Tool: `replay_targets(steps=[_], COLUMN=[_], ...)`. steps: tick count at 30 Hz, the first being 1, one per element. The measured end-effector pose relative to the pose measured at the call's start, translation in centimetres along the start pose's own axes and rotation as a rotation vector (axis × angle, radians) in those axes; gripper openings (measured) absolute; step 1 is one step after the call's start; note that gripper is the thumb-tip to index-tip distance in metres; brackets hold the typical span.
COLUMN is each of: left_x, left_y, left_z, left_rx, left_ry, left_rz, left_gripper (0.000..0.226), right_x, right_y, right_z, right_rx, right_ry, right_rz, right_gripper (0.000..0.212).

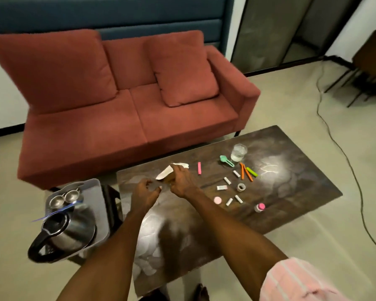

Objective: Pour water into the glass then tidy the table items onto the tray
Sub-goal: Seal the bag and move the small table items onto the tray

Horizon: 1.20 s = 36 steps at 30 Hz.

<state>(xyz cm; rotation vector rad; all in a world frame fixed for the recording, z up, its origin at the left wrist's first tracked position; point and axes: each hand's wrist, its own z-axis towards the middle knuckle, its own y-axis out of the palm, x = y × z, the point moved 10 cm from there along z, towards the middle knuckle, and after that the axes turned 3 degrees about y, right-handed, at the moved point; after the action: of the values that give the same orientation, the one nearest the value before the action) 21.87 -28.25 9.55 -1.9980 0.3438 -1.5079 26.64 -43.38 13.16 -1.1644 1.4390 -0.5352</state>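
A clear glass (238,152) holding water stands upright near the far edge of the dark tabletop (291,181). A steel kettle (67,231) with a black handle sits on the near end of a grey tray (100,205) left of the tabletop, with two small metal bowls (64,197) behind it. Small clips, a pink marker (199,168), a tape roll (241,187) and a pink-capped bottle (259,207) lie scattered on the tabletop.
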Motion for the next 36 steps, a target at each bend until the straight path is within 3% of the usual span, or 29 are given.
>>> replay_targets(steps=[7, 18, 30, 36], left_x=[3.4, 6.8, 9.3, 10.7], left_y=[6.9, 19.4, 33.2, 40.5], left_z=[-0.1, 0.1, 6.2, 10.7], left_rx=[-0.152, -0.449, -0.479, -0.485], left_ry=[0.055, 0.109, -0.036, -0.091], left_rz=[0.048, 0.111, 0.147, 0.201], left_gripper=[0.041, 0.051, 0.037, 0.036], right_x=[8.2, 21.0, 39.5, 48.2], right_y=[-2.9, -3.9, -4.0, -4.7], right_z=[-1.9, -5.2, 1.0, 5.2], right_rx=[0.082, 0.072, -0.057, -0.057], right_ry=[0.181, 0.456, 0.601, 0.678], right_rz=[0.075, 0.03, 0.053, 0.085], right_gripper=[0.074, 0.073, 0.047, 0.048])
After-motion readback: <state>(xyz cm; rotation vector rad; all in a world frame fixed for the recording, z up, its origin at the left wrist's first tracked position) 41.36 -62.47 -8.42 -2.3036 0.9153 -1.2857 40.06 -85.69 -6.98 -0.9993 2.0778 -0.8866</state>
